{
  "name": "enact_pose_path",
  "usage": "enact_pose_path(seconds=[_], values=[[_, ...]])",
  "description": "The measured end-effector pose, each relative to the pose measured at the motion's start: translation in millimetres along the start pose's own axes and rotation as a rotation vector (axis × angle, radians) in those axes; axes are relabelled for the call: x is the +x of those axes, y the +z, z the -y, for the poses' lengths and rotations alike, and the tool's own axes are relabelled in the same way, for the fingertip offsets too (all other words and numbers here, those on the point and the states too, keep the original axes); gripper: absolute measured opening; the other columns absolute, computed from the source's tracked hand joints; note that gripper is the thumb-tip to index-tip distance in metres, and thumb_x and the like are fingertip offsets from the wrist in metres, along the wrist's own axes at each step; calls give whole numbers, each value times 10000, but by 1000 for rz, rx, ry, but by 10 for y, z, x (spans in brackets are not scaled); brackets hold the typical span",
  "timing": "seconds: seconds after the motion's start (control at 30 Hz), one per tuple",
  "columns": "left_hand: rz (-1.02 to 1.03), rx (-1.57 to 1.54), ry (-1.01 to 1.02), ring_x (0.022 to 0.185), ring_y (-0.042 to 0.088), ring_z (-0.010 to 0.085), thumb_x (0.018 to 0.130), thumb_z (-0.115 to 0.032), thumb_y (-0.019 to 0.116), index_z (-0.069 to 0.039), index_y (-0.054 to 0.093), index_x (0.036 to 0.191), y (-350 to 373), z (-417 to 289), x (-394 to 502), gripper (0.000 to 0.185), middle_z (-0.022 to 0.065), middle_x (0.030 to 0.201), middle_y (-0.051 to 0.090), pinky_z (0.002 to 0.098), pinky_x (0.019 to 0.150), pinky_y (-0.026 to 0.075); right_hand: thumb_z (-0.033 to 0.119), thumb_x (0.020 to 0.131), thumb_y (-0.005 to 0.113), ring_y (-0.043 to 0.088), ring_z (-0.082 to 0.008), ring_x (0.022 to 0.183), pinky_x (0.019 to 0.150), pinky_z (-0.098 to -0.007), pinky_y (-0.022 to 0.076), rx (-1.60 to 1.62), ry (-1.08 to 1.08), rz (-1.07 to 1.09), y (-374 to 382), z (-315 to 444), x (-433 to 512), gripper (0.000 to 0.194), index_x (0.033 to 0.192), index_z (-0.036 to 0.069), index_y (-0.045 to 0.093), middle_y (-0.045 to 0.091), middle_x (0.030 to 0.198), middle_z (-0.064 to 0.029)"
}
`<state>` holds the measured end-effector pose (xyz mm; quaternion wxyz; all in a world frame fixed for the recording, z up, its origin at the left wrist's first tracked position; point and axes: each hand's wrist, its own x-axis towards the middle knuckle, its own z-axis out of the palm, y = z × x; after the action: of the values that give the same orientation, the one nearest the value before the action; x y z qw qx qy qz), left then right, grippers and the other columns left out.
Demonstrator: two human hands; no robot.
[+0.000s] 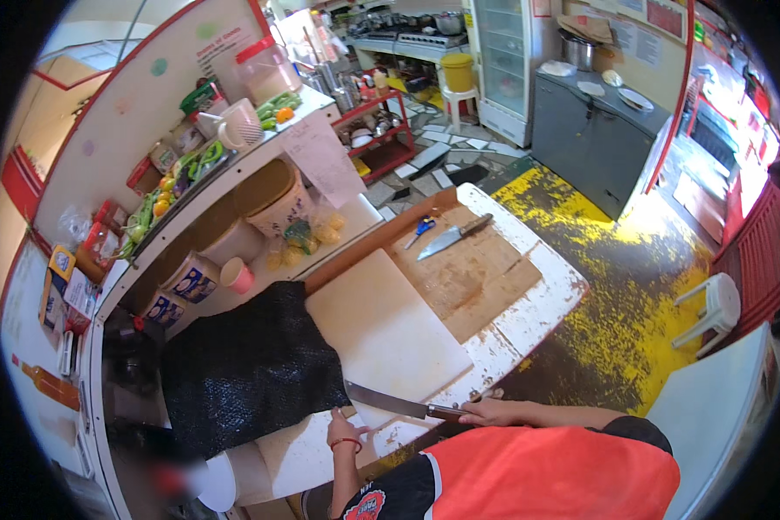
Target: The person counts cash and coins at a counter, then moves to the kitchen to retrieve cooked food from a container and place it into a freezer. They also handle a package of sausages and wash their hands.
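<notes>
My right hand (484,413) is closed on the brown handle of a long, wide-bladed knife (390,400), whose blade lies over the near corner of a white cutting board (387,325). My left hand (344,430), with a red bracelet at the wrist, is at the near edge of a black, shiny textured sheet (253,370); whether its fingers grip the edge is not clear. The sheet lies left of the board. Beyond the board, on brown cardboard (487,279), rest a second kitchen knife (445,240) and blue-handled scissors (421,231).
Along the left stands a shelf with vegetables (205,162), jars and a white pitcher (240,123). Under it are tubs, a pink cup (236,275) and bags of yellow produce (302,247). A white stool (712,309) stands at the right.
</notes>
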<state>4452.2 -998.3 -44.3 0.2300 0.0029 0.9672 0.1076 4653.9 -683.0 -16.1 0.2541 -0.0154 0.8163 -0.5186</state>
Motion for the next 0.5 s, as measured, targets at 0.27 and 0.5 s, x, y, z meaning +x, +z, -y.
enact_pose_path(seconds=[0.27, 0.5], values=[[-204, -142, -14, 782, 663, 274, 521, -184, 892, -38, 635, 987, 298, 99, -44, 551, 125, 841, 679, 377, 704, 529, 461, 948, 420, 599, -453, 810, 688, -500, 464, -100, 222, -404, -1093, -569, -214, 490, 1031, -11, 521, 608, 872, -290], [-424, -265, -173, 702, 663, 234, 624, 23, 692, -36, 686, 802, 800, 136, 115, 188, 119, 765, 683, 337, 655, 530, 423, 941, 455, 610, -351, 612, 582, -443, 476, 36, -6, -499, -2165, -908, -76, 447, 1067, 4, 541, 603, 739, -219]])
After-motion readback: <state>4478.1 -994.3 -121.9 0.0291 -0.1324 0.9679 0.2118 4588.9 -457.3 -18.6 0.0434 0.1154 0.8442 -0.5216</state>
